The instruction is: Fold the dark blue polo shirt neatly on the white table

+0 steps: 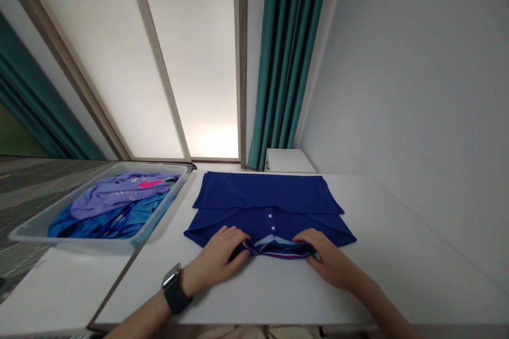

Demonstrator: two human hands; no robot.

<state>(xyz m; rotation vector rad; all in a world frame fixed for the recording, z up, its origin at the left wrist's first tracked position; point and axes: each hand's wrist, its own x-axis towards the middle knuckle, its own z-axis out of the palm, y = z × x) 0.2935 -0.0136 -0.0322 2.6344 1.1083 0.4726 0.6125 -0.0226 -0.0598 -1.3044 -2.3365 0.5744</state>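
Observation:
A navy blue polo shirt (262,190) lies partly folded on the white table, its far part turned over toward me. Two pale buttons show on its front, and the collar, with striped trim, is at the near edge. My left hand (226,250) grips the collar's left end between thumb and fingers, a dark smartwatch on its wrist. At the collar's right end, my right hand (318,254) has its fingers and thumb closed around the fabric.
To the left stands a clear plastic bin (93,246) holding crumpled purple and blue clothes (119,196). A small white cabinet (289,160) is beyond the table's far edge. The white table (246,296) meets a wall on the right.

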